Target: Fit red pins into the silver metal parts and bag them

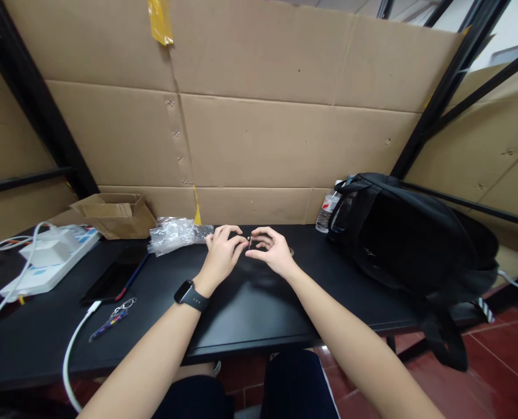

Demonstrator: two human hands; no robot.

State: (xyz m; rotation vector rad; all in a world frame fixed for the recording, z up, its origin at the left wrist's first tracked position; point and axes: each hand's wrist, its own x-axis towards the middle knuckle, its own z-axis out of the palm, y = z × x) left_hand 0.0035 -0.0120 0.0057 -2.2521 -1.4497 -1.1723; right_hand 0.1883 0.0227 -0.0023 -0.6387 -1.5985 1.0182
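Above the black table my left hand, with a dark watch on its wrist, has thumb and forefinger pinched together. Facing it, my right hand curls its thumb and fingers around a small thin piece, seen nearly edge-on. The left fingertips meet this piece from the side; whether they grip it or something tiny of their own is too small to tell. What kind of thing the piece is cannot be made out. Behind the right hand, the edge of a small round item peeks out.
Crumpled clear plastic and an open paper bag lie left of the hands. Nearer are a phone, a pen, a keychain and a white power strip. A black backpack and water bottle stand right.
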